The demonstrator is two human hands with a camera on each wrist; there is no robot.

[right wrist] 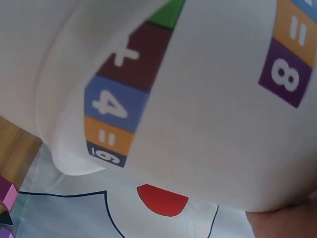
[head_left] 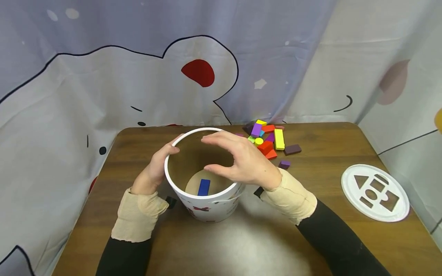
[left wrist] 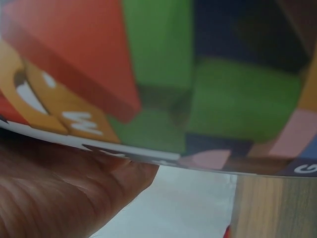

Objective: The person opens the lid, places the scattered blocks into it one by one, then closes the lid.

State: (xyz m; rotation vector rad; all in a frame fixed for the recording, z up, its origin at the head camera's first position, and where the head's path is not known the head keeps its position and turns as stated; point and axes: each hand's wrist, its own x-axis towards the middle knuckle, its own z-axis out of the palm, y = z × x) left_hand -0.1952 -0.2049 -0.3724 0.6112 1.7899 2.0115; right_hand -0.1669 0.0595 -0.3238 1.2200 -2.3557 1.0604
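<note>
A white bucket (head_left: pixel 215 207) with printed patterns stands on the table, its mouth tipped toward me. A blue block (head_left: pixel 203 187) lies on its inside floor. On the left, my left hand (head_left: pixel 157 165) grips the rim, thumb over the edge and fingers behind the outer wall. In the left wrist view that hand (left wrist: pixel 74 188) lies against the printed wall. My right hand (head_left: pixel 243 157) is at the right of the mouth, overlapping the rim, with thumb and fingers spread apart and nothing between them. Printed numbers cover the bucket wall (right wrist: pixel 208 109) in the right wrist view.
Behind the bucket to the right lies a pile of coloured blocks, among them a yellow block (head_left: pixel 279 139) and a dark brown block (head_left: pixel 292 149). A white lid (head_left: pixel 348 180) with shaped holes lies at the table's right side. A printed curtain (head_left: pixel 138 88) hangs behind the table.
</note>
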